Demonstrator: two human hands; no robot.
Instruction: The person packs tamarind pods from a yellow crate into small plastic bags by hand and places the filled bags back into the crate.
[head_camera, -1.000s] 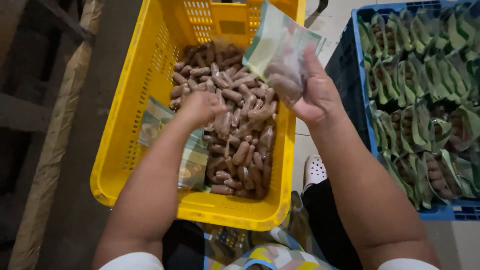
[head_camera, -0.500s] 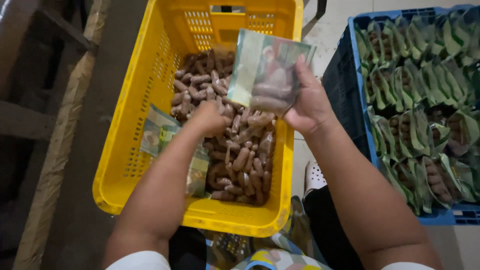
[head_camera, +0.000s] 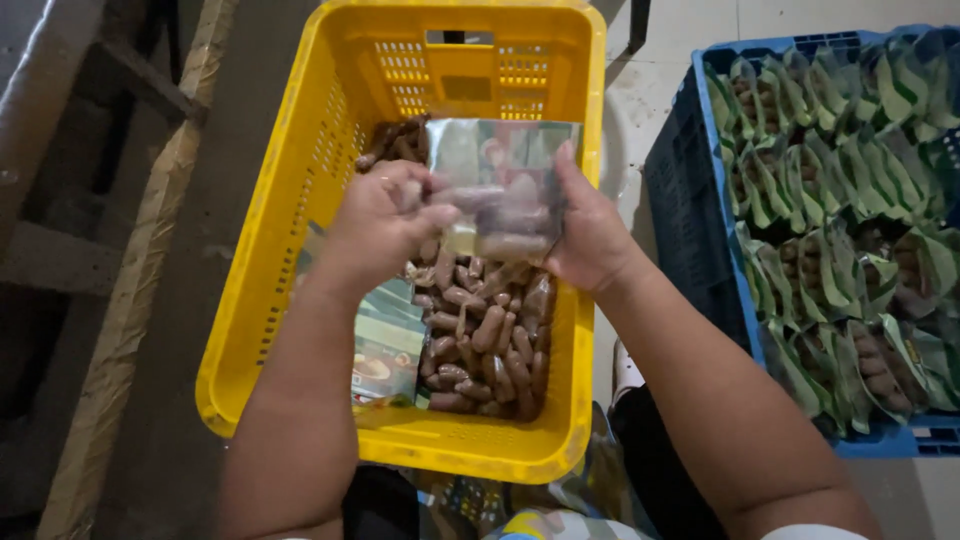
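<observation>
1. My right hand (head_camera: 590, 235) pinches the clear pouch (head_camera: 505, 190) by its right edge, above the yellow crate (head_camera: 290, 250).
2. My left hand (head_camera: 385, 220), closed on brown pods, meets the pouch's left edge.
3. The film looks light, floppy and slick (grip the edges).
4. Loose pods (head_camera: 490, 340) lie inside that crate.

pouch (head_camera: 500, 190): clear glossy plastic film w/ green print, crinkled, light glare
yellow crate (head_camera: 300, 250): hard moulded plastic, smooth, slight sheen, perforated walls
brown pods (head_camera: 490, 330): matt, dry-looking shells, a bit rough
empty pouches (head_camera: 385, 345) in crate: glossy printed film, flat
blue crate (head_camera: 690, 230): hard plastic, duller finish
packed pouches (head_camera: 850, 200): shiny green/clear film, wrinkled
floor (head_camera: 690, 40): pale tiles, smooth, scuffed
plank (head_camera: 130, 290) at left: raw wood, rough, matt
</observation>
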